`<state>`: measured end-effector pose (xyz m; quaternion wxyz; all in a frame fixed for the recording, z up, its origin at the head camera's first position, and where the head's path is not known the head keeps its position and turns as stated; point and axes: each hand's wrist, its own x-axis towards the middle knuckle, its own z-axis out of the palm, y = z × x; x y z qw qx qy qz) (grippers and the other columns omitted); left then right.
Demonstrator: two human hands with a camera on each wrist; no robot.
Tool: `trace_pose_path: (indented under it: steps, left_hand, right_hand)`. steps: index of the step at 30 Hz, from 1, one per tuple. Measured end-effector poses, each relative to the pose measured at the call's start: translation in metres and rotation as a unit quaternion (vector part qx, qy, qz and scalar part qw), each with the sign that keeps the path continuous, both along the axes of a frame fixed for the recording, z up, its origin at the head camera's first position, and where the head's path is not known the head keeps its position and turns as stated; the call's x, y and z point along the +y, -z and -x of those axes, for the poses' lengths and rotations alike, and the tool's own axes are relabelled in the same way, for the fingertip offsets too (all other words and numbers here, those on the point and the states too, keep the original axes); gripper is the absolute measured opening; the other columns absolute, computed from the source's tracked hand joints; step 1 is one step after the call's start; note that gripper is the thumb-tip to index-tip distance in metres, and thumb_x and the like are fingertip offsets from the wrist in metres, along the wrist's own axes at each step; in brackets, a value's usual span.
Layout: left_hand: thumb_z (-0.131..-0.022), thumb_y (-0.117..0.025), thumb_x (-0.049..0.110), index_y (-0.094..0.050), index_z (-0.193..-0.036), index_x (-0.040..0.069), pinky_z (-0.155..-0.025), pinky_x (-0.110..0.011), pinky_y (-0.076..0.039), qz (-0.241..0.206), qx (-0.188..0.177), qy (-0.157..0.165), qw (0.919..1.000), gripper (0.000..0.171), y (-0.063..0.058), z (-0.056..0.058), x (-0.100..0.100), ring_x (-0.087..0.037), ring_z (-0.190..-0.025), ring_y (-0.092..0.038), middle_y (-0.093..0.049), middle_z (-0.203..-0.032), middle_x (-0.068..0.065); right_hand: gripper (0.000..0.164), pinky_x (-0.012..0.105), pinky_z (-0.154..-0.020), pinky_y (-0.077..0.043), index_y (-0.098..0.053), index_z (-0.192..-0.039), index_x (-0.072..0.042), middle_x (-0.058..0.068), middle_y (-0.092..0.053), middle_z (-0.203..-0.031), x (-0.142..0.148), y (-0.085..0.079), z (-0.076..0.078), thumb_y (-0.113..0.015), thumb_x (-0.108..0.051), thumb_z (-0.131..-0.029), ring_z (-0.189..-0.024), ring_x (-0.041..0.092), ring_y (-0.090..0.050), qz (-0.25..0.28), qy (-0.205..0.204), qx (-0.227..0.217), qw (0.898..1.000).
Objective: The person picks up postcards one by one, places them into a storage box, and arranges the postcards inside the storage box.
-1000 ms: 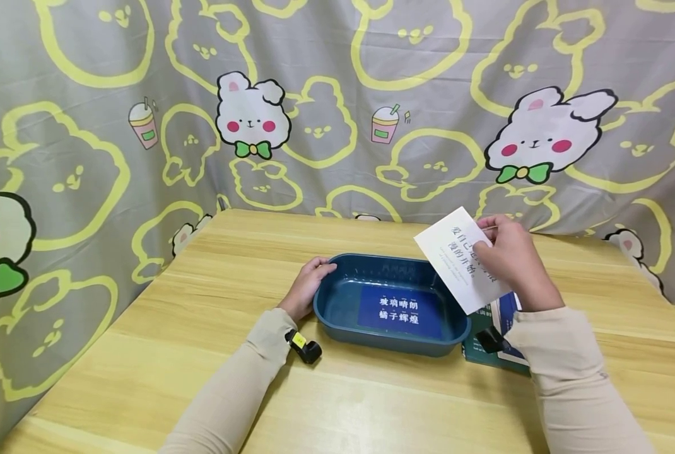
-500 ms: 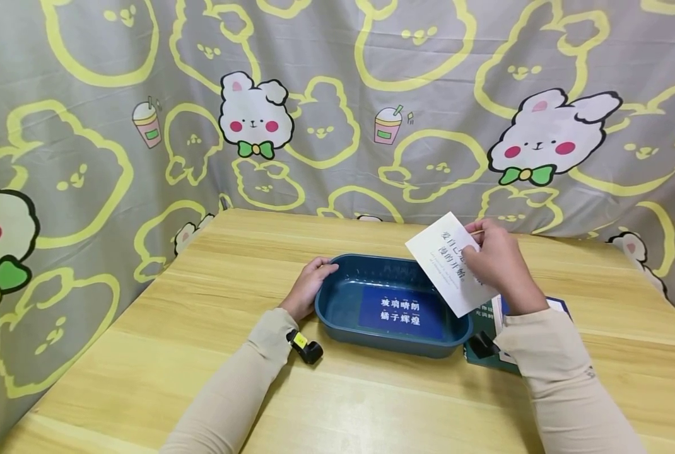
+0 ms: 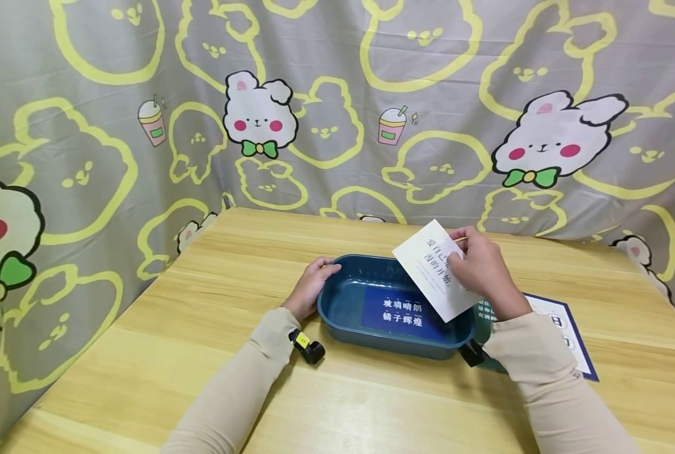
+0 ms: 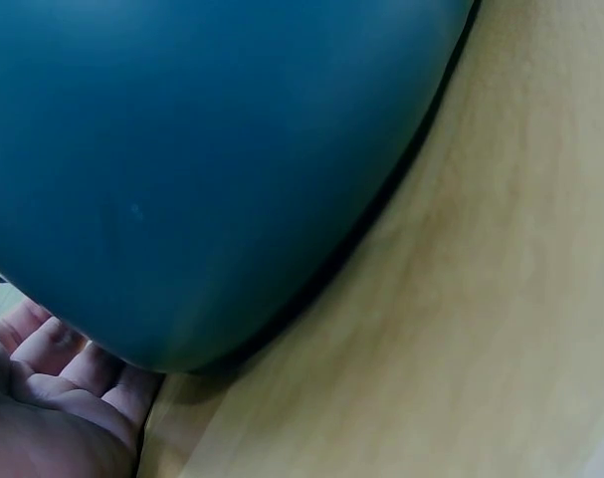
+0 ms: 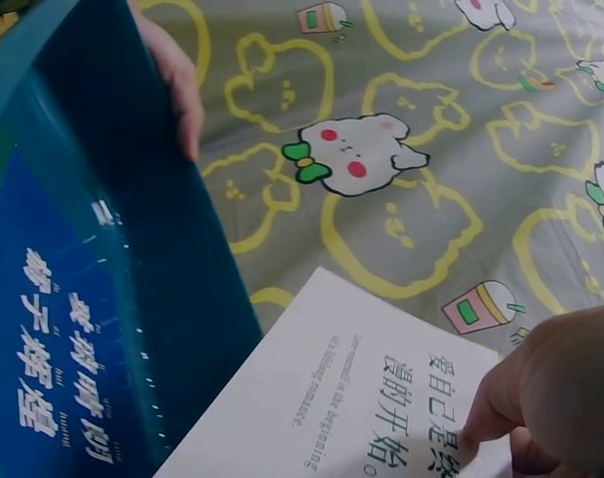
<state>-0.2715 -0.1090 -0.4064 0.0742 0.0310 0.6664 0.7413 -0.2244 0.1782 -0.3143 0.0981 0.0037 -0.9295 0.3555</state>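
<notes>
A dark teal plastic basin (image 3: 366,340) stands on the wooden table. My left hand (image 3: 309,290) grips its left end, the thumb at the rim; the left wrist view has the fingers (image 4: 53,344) against the outer wall. Inside the basin lies a blue card (image 3: 374,315) with white Chinese characters. Over the basin's right end, my right hand (image 3: 482,271) pinches a white card (image 3: 428,277) printed with dark characters, thumb on its printed face. The right wrist view shows the same white card (image 5: 321,388) tilted beside the basin wall (image 5: 142,169).
Right of the basin, a green card (image 3: 485,312) and a white card with a blue border (image 3: 581,347) lie on the table (image 3: 371,403), partly hidden by my right arm. Behind the table hangs a grey curtain (image 3: 337,170) with rabbit drawings.
My right hand has moved left and slightly down with the white card, further over the basin. More of the blue-bordered card now shows. My left hand keeps its hold on the basin.
</notes>
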Motion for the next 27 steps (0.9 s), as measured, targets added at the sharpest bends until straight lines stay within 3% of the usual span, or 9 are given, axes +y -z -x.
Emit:
trace_pose_path:
  steps: [6,16,27]
  left_hand:
    - [-0.097,-0.054,0.014,-0.054,-0.106,0.002,-0.076,-0.026,-0.048,0.002,0.002,0.003,1.0,0.014,0.0,0.0,0.0,-0.015,-0.088,-0.057,-0.058,-0.1,-0.007]
    - [-0.098,-0.054,0.015,-0.053,-0.104,0.003,-0.077,-0.027,-0.047,0.006,0.001,0.005,1.0,0.014,0.001,0.001,0.0,-0.016,-0.089,-0.056,-0.058,-0.1,-0.006]
    - [-0.098,-0.054,0.014,-0.053,-0.104,0.003,-0.076,-0.026,-0.048,0.001,0.002,0.005,1.0,0.013,0.002,0.002,-0.001,-0.017,-0.089,-0.058,-0.059,-0.102,-0.008]
  right_hand:
    - [0.04,0.037,-0.062,-0.055,-0.047,-0.129,0.002,0.027,-0.058,-0.113,-0.006,0.005,0.001,-0.05,-0.003,-0.089,-0.086,0.036,-0.06,0.002,-0.026,-0.004,1.0]
    - [0.045,0.048,-0.079,-0.054,-0.05,-0.133,-0.002,0.025,-0.054,-0.123,-0.009,0.011,0.003,-0.054,0.0,-0.088,-0.099,0.038,-0.056,-0.002,-0.075,-0.013,0.997]
    - [0.039,0.034,-0.063,-0.051,-0.061,-0.124,-0.003,0.021,-0.061,-0.109,-0.013,0.028,0.009,-0.055,0.005,-0.086,-0.078,0.028,-0.063,-0.015,-0.166,0.046,0.985]
